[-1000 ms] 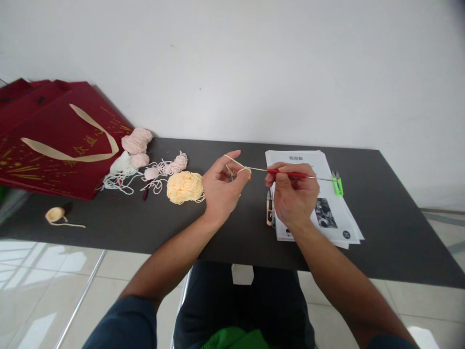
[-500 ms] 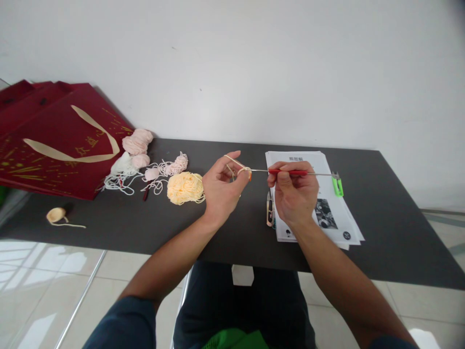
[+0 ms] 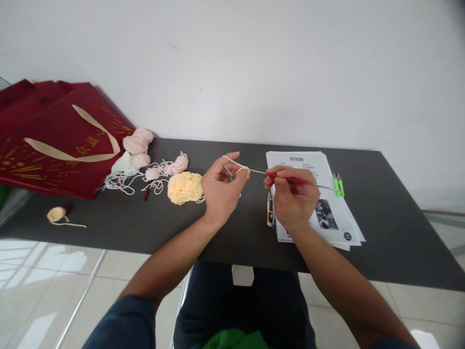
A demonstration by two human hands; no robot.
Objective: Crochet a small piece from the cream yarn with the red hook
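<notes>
Red bags (image 3: 54, 140): cropped at left, insides out of sight.
Cream cup-shaped piece (image 3: 57, 214): on the table (image 3: 119, 223), tail trailing, its hollow hard to read.
Left hand (image 3: 222, 191): pinching cream yarn (image 3: 233, 162), strand over the index finger, stitches largely hidden!
Red-handled hook (image 3: 296, 181): spanning towards that pinch, tip unclear.
Right hand (image 3: 294, 196): gripping the handle, covering part of the papers (image 3: 337, 235).

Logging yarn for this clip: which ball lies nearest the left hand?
The yellow ball, close beside the left hand; the pink and white yarn lies farther off.
</notes>
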